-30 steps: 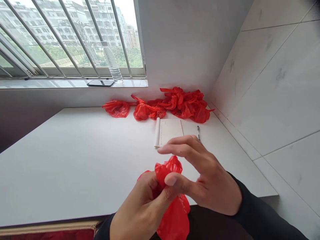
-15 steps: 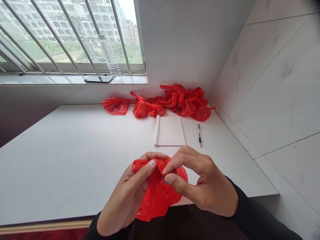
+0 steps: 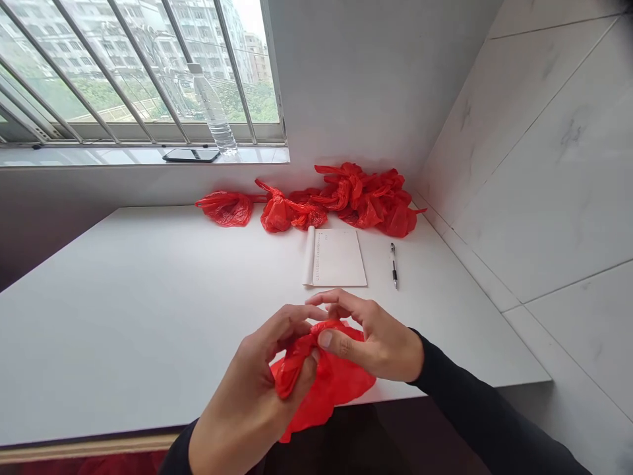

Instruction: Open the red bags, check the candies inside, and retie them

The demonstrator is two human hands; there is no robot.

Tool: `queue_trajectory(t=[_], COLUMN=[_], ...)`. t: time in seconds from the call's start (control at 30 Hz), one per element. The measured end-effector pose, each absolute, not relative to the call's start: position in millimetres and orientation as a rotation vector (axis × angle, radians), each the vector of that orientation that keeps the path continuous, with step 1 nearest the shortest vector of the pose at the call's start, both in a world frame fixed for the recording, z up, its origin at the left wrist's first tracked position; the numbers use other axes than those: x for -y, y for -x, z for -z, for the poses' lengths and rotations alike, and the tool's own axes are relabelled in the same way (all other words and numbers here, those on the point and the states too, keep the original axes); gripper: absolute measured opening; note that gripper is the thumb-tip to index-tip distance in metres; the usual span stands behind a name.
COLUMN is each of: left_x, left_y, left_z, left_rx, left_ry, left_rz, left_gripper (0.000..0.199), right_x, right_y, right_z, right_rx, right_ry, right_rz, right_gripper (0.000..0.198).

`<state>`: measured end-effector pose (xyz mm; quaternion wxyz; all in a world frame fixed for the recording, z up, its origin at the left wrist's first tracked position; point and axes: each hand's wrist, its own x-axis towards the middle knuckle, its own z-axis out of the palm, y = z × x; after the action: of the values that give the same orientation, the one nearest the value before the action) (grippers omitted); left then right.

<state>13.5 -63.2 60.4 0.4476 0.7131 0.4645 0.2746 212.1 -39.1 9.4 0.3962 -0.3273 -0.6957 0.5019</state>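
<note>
A thin red plastic bag [image 3: 341, 379] hangs from both hands at the front edge of the white table [image 3: 148, 316]. My left hand [image 3: 267, 376] is closed around its gathered top, the thumb pressed on the folds. With thumb and fingers, my right hand [image 3: 368, 336] pinches the bag's upper part just beside the left fingertips. The lower part of the bag droops over the table edge. Whether anything lies inside it, I cannot tell.
Several knotted red bags [image 3: 366, 201] lie along the wall at the back. Before them are an open notepad [image 3: 340, 258] and a pen [image 3: 393, 265]. On the windowsill stand a clear bottle [image 3: 215, 115] and, lying flat, a phone [image 3: 191, 156]. A tiled wall [image 3: 554, 171] borders the right.
My left hand has turned over, its back now showing more, and the gathered top has twisted with it. My right hand has shifted slightly, its fingers now reaching over the top of the bag.
</note>
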Motion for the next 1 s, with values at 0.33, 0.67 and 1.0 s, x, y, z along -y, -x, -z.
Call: queue_trajectory(t=[0.33, 0.67, 1.0], left_x=[56.6, 52.6, 63.5], left_y=[-4.6, 3.4, 62.3], left_z=[-21.9, -16.2, 0.4], left_rx=[-1.131, -1.156, -1.409], left_ry=[-2.532, -2.602, -2.787], left_rz=[-1.171, -0.916, -0.757], left_gripper=[0.056, 0.069, 0.073], right_x=[32.8, 33.0, 31.1], right_y=[-204.3, -210.4, -242.2], right_z=[2.4, 0.6, 21.0], right_rx=[1.581, 1.47, 1.378], right_ry=[0.574, 0.648, 0.936], right_rz=[-1.713, -1.527, -1.192], right_gripper=[0.03, 0.019, 0.016])
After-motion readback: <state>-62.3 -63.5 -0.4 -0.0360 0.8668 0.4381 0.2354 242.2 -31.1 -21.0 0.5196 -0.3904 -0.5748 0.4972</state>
